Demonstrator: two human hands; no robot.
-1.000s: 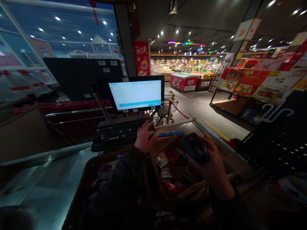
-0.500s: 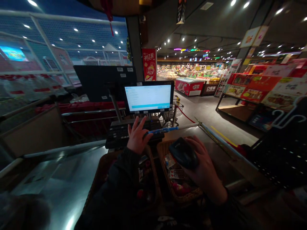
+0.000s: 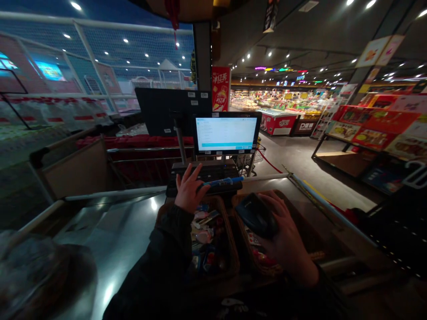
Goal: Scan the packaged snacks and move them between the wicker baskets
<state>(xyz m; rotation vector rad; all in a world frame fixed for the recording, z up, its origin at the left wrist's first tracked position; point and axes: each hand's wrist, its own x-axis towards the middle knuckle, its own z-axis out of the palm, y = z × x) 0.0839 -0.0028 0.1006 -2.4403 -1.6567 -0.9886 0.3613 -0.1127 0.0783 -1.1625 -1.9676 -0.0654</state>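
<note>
My left hand (image 3: pixel 188 194) is raised in front of the dark keyboard (image 3: pixel 183 170), palm down with several fingers spread. A slim blue stick-like item (image 3: pixel 224 181) is held at its thumb and points right; its exact kind is unclear. My right hand (image 3: pixel 291 242) is wrapped around a black handheld barcode scanner (image 3: pixel 255 216), its head turned to the left. Below the hands are two woven baskets, the left basket (image 3: pixel 232 242) full of small packaged goods and the right basket (image 3: pixel 242 231) partly hidden by the scanner. A lit screen (image 3: pixel 227 133) stands behind the keyboard.
A shiny metal counter (image 3: pixel 110 249) extends to the left, with a blurred plastic bag (image 3: pixel 36 271) at its near end. The back of a second monitor (image 3: pixel 167 111) faces me. Shelves with boxed goods (image 3: pixel 376 122) stand at the right beyond the counter.
The view has turned left, so the screens and baskets appear farther right. Both hands have shifted left relative to the screen, still holding the blue item and the scanner.
</note>
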